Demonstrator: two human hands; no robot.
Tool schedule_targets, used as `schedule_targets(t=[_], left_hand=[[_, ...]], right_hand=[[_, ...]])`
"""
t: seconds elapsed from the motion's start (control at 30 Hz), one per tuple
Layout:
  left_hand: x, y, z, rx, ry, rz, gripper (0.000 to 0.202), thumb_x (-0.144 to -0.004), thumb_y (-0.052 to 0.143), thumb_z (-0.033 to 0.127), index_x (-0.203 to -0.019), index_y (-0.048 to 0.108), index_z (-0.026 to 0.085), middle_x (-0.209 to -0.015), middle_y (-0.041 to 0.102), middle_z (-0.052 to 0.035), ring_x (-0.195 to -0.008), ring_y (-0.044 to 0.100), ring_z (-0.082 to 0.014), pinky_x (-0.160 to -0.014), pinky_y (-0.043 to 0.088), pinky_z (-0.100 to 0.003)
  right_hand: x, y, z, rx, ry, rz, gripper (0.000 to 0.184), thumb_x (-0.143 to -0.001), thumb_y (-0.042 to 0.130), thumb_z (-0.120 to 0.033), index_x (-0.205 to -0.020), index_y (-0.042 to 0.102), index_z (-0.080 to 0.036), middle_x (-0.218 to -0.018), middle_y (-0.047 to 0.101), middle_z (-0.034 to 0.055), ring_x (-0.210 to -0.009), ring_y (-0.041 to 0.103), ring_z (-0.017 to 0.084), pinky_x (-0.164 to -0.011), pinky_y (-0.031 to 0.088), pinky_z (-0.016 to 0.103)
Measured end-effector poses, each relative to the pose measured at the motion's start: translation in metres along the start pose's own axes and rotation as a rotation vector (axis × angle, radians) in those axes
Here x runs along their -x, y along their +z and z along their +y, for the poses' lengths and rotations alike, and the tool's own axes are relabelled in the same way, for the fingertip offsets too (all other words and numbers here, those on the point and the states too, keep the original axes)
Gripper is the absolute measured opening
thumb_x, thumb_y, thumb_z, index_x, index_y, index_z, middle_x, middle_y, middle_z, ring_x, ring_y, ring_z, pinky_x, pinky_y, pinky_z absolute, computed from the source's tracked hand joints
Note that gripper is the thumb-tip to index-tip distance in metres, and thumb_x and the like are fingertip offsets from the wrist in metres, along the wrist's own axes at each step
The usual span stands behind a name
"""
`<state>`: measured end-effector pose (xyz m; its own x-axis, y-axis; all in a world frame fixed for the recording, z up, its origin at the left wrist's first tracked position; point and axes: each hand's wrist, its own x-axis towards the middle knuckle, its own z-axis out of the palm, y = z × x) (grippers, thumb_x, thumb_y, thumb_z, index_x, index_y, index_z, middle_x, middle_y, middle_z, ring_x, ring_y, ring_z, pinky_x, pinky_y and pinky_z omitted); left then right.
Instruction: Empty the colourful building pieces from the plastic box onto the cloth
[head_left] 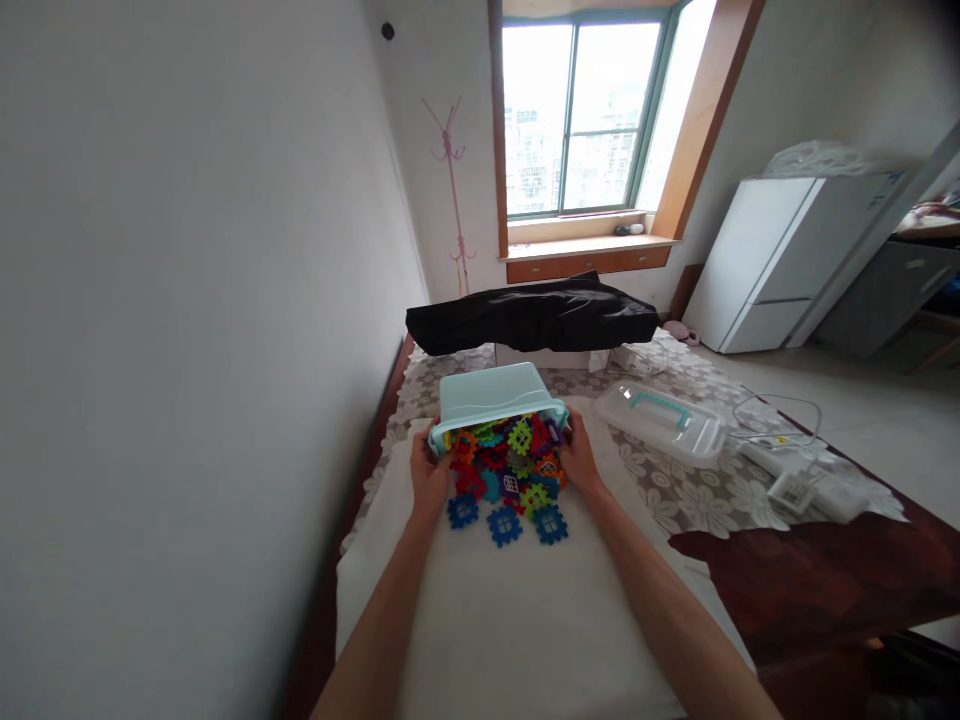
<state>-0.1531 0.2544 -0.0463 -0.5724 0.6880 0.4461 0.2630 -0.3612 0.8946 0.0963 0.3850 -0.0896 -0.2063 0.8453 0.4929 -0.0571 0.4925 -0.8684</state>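
A light-blue plastic bin (491, 393) lies tipped on its side, its mouth facing me. Colourful interlocking plastic building pieces (510, 485), some with window shapes, spill from it onto a white cloth (517, 620). Three blue pieces lie nearest to me, in front of the pile. My left hand (430, 470) grips the bin's rim at its left end. At the right end of the rim, my right hand (581, 455) is closed on it too. Some of the fingers of both hands are hidden by the bin and the pieces.
A clear lid with a teal handle (664, 412) lies on the flowered tablecloth at the right. Beyond it are a cable (787, 405) and a white device (793, 492). Black fabric (532, 315) covers something behind the bin. The wall (225, 350) runs close along the left.
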Motion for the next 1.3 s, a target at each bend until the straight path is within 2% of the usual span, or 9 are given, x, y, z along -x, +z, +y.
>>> schedule_targets(t=[0.17,0.33,0.53,0.7,1.03,1.2,1.3], left_hand=[[0.000,0.002,0.002,-0.059,0.020,-0.004,0.045,-0.082,0.075,0.038,-0.121,0.060,0.023,-0.124,0.066,-0.0091,-0.119,0.062,-0.0280,-0.106,0.050,-0.044],[0.001,0.002,-0.005,-0.130,0.057,0.005,0.048,-0.087,0.071,0.039,-0.130,0.058,0.023,-0.131,0.064,-0.0101,-0.122,0.061,-0.0271,-0.108,0.049,-0.043],[0.003,0.000,-0.006,-0.212,0.110,0.021,0.048,-0.090,0.070,0.030,-0.136,0.058,0.025,-0.135,0.063,-0.0089,-0.124,0.061,-0.0265,-0.109,0.048,-0.042],[0.005,0.000,0.001,-0.300,0.171,0.062,0.045,-0.092,0.070,0.033,-0.136,0.061,0.025,-0.131,0.065,-0.0094,-0.121,0.062,-0.0271,-0.107,0.049,-0.042],[0.005,0.002,0.003,-0.195,0.093,0.042,0.046,-0.090,0.072,0.042,-0.131,0.062,0.023,-0.131,0.066,-0.0106,-0.122,0.063,-0.0277,-0.103,0.053,-0.041],[0.006,0.002,0.006,-0.179,0.156,0.042,0.045,-0.092,0.068,0.047,-0.129,0.061,0.021,-0.134,0.065,-0.0129,-0.124,0.062,-0.0286,-0.105,0.052,-0.042],[0.007,0.002,0.008,-0.190,0.232,0.042,0.043,-0.094,0.066,0.048,-0.127,0.060,0.021,-0.135,0.064,-0.0145,-0.125,0.062,-0.0291,-0.108,0.050,-0.045]], right_hand=[[-0.002,0.000,0.002,0.072,-0.041,0.057,0.042,-0.093,0.050,-0.023,-0.135,0.050,-0.025,-0.131,0.068,0.0125,-0.107,0.071,0.029,-0.088,0.063,0.049],[-0.004,0.000,0.001,0.074,-0.038,0.080,0.044,-0.092,0.053,-0.024,-0.136,0.052,-0.022,-0.130,0.068,0.0149,-0.107,0.071,0.030,-0.091,0.061,0.050],[-0.002,-0.001,0.002,0.149,-0.029,0.099,0.041,-0.091,0.057,-0.028,-0.132,0.055,-0.024,-0.120,0.073,0.0094,-0.111,0.070,0.030,-0.096,0.058,0.051],[0.001,-0.004,-0.004,0.240,-0.052,0.151,0.036,-0.095,0.056,-0.032,-0.130,0.058,-0.025,-0.121,0.073,0.0075,-0.111,0.070,0.028,-0.098,0.057,0.047],[0.000,-0.003,-0.014,0.236,-0.125,0.215,0.032,-0.096,0.054,-0.032,-0.126,0.061,-0.024,-0.124,0.071,0.0101,-0.112,0.068,0.027,-0.095,0.059,0.044],[-0.001,-0.004,-0.016,0.224,-0.165,0.240,0.030,-0.094,0.054,-0.030,-0.121,0.062,-0.024,-0.122,0.070,0.0104,-0.110,0.067,0.026,-0.092,0.058,0.042],[-0.001,-0.004,-0.019,0.227,-0.213,0.255,0.028,-0.094,0.054,-0.031,-0.121,0.061,-0.025,-0.126,0.069,0.0105,-0.116,0.066,0.027,-0.098,0.055,0.046]])
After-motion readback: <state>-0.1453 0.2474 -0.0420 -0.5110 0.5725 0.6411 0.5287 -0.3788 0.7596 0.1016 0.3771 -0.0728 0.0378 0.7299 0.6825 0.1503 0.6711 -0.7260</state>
